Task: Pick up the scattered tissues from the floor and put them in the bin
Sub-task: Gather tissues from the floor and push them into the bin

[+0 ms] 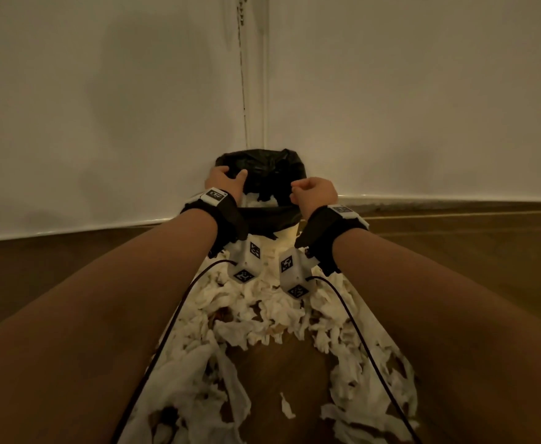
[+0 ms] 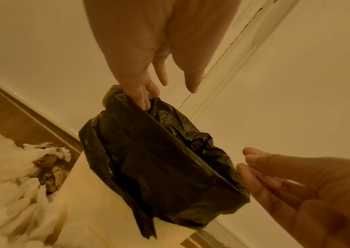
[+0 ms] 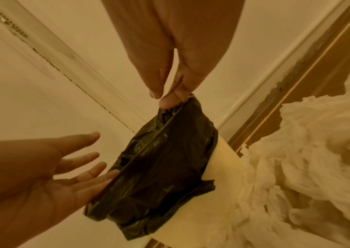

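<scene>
Bin [image 1: 290,233] at 12 o'clock in wall corner, black liner [image 1: 264,169] folded over rim. Tissues [image 1: 262,318] heaped on floor from 5 to 7 o'clock, just before bin. Left hand [image 1: 226,181] spread wide, fingertips on liner rim; right hand [image 1: 315,192] pinching liner edge. Tissues probably light, soft, tear-prone: gather in loose bunches, not single corners. Bin interior mostly hidden; fill level unreadable.

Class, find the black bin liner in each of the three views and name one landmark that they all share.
Head view: black bin liner, centre, in the wall corner, between both hands.
Left wrist view: centre, draped over the bin's rim; left hand fingers at its top edge.
Right wrist view: centre; right hand pinches its top edge.
Shared landmark: the wall's corner seam.
</scene>
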A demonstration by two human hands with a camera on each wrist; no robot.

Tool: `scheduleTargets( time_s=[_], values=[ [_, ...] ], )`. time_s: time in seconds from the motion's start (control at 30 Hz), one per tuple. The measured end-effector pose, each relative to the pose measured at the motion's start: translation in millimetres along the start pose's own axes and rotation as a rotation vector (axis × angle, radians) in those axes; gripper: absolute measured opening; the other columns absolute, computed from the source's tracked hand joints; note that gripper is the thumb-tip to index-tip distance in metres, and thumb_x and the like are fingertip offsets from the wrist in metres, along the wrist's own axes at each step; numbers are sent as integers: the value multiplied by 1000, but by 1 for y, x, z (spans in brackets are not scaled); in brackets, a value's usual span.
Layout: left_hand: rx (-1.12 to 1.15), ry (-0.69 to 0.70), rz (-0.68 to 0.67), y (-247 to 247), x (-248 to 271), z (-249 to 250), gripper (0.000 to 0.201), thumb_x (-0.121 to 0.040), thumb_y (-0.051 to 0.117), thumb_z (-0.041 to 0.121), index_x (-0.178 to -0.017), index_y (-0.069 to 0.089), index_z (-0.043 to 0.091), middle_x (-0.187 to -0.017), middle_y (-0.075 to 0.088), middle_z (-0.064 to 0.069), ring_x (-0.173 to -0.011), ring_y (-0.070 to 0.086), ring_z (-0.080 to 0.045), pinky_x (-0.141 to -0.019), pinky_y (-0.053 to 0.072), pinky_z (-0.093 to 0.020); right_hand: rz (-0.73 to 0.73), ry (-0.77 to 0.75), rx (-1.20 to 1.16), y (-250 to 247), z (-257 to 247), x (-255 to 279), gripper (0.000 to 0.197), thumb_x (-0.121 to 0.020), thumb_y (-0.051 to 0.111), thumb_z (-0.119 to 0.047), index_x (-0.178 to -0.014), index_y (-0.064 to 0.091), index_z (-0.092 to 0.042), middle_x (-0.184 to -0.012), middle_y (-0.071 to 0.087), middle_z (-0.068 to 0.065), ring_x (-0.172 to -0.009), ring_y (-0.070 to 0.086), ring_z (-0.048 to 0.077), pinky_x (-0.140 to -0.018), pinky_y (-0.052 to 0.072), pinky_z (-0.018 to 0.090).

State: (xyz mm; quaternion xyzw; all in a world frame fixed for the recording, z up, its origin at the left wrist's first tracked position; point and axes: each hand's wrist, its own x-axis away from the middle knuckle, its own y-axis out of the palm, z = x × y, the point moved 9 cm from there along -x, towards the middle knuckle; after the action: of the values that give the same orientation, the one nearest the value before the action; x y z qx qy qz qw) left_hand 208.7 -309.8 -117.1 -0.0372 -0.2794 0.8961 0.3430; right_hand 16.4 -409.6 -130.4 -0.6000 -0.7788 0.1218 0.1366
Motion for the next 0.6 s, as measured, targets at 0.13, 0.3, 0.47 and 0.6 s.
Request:
scheduleTargets(
  time_s=[0.13,0.3,0.47,0.6],
  values=[
    [296,23,23,-2,18,-5,39,-96,49,25,-131,47,9,-115,60,-11,-96,62,-24,-87,53,-41,80,0,-45,-21,15,17,14,-89,57,-14,-95,69,-15,-94,70,6,-87,66,18,-85,55,32],
    [322,12,28,1,56,-40,29,-100,36,19,-117,57,12,-79,60,0,-61,53,-8,-52,44,-23,74,52,30,-34,61,53,10,-88,58,-17,-89,69,-18,-89,68,3,-80,59,16,-81,53,31],
    [304,-94,-63,23,95,-91,32,-99,29,9,-103,61,10,-70,58,-3,-58,50,-12,-51,38,-22,8,160,101,-33,120,94,16,-88,59,-20,-96,71,-16,-100,70,6,-92,62,20,-81,48,26],
    [249,-165,-125,42,123,-127,33,-97,29,4,-93,61,11,-73,60,-5,-59,52,-14,-50,40,-23,-98,170,195,-22,148,121,20,-90,57,-19,-99,71,-8,-100,70,13,-92,64,27,-86,54,37]
  ],
)
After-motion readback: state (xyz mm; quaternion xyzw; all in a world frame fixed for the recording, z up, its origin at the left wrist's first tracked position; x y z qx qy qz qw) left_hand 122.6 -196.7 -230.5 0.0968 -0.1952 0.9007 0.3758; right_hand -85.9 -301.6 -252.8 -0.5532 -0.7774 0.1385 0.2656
